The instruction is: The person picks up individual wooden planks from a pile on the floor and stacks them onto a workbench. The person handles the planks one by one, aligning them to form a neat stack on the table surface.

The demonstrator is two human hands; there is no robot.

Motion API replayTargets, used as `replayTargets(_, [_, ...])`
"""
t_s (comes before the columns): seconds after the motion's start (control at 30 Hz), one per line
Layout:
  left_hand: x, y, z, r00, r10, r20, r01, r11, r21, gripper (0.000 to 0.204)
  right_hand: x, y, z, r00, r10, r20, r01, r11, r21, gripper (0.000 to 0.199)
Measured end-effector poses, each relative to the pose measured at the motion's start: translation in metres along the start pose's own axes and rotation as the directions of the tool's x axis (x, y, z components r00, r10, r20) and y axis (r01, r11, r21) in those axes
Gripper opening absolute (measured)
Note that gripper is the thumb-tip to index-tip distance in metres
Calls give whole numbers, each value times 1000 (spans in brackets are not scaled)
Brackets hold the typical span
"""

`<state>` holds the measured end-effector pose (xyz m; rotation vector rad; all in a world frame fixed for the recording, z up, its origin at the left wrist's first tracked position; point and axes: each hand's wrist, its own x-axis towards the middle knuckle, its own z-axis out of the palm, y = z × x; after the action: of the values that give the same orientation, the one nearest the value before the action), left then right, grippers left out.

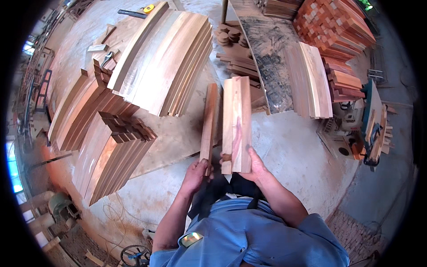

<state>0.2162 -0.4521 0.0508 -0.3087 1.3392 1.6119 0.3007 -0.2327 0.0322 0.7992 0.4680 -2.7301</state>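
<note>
My left hand is closed round the lower end of a narrow reddish-brown wooden strip, which points away from me. In my right hand are pale wooden strips lying side by side, one with a pinkish streak. The thumb presses along their right edge, near the lower end. A small gap separates the two hands' loads. Both are held in front of my body, above the floor; the undersides and some fingers are hidden behind the wood.
A tall stack of boards stands on a table at left, beside darker stacked pieces. Pliers and a yellow tape measure lie farther back. At right, a dark-stained table bears boards and reddish blocks.
</note>
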Motion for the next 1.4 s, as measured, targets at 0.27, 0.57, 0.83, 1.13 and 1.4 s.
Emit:
replayTargets(0.27, [-14, -11, -52, 960, 258, -108, -189, 884, 428, 35, 36, 54, -10, 965, 75, 250, -115, 982, 147, 74])
replayTargets(0.57, [-12, -11, -81, 925, 356, -133, -238, 816, 527, 30, 59, 89, -15, 990, -47, -131, 57, 996, 71, 49])
replayTargets(0.83, [-7, -10, -79, 934, 350, -69, -286, 851, 439, 25, 59, 83, -31, 857, -375, -354, 172, 855, -489, 46])
replayTargets(1.13, [-15, 5, -65, 936, 350, -38, -305, 862, 405, 29, 29, 67, 4, 735, -515, -440, 221, 796, -563, 44])
replayTargets(1.4, [-23, 13, -39, 962, 272, -5, -259, 920, 294, 30, -8, 51, 41, 924, -277, -264, 264, 961, -86, 53])
